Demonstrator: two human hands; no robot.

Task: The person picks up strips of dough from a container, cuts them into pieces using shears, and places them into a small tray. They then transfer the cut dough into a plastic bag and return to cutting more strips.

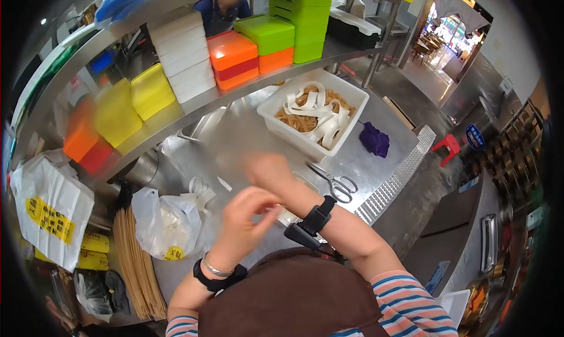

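Note:
My left hand point(249, 216) is over the steel counter, its fingers curled in towards the thumb. Anything between those fingertips is too small or hidden to make out. Just beyond it, my right hand point(265, 168) reaches across to the left, and its fingers are smeared by motion. Black-handled scissors point(339, 184) lie to the right of my right wrist. Under that wrist a pale container point(288, 218) is mostly covered. A small white strip point(224, 184) rests on the counter left of my hands. Behind, a white tub point(314, 146) holds brown strips and a white strap point(332, 125).
Stacked coloured boxes point(235, 52) line the shelf above the counter. Bundled thin sticks point(138, 260) and a white plastic bag point(170, 225) are at left. A purple cloth point(375, 140) and perforated metal strip point(399, 175) lie at right. Another person point(220, 11) is behind the shelf.

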